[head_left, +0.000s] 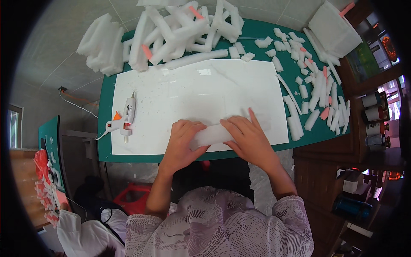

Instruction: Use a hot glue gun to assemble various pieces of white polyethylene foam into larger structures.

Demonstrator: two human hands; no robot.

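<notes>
Between my two hands, just above the near part of a glossy white board (pixel 171 94), lies a white foam block (pixel 212 135). My left hand (pixel 184 139) grips its left end, thumb below and fingers over the top. At the other end my right hand (pixel 244 135) holds it with thumb and fingers, one finger sticking up. Parts of the block are hidden under my fingers. A white hot glue gun (pixel 128 112) with an orange trigger rests on the left of the board, its nozzle pointing away from me.
White foam strips and frames (pixel 175 34) are heaped along the far edge of the green table mat (pixel 109 92). Small white and pink foam pieces (pixel 314 81) cover its right side. A stack of foam sheets (pixel 334 30) stands far right. Another person (pixel 85 227) works at lower left.
</notes>
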